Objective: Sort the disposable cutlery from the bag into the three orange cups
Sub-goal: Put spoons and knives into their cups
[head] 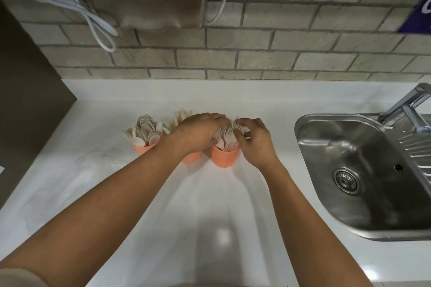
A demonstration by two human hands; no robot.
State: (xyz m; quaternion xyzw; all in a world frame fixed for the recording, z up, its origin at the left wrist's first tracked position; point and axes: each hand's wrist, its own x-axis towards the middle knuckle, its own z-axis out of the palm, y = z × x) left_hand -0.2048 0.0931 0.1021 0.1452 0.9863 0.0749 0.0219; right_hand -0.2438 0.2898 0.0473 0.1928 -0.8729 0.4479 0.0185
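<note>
My left hand (200,131) and right hand (256,144) clasp the forks (227,136) in the rightmost orange cup (225,158), toward the counter's (112,184) back edge.

Obs., person at the counter, dress and visible body only.

Left forearm (116,193): uncovered along its whole visible length, elbow region to wrist. At the near-left corner a small patch of sleeve (18,277) shows: pale greyish-beige fabric, soft-looking, with a rounded edge. It is blurred and cut by the frame, so the garment type cannot be told.

Right forearm (303,205): uncovered as far as it is in view; any sleeve lies beyond the near edge.

Left hand (200,133) and right hand (254,144): both ungloved, knuckles and tendon lines showing on the backs. Fingertips blurred, nails not readable.
</note>
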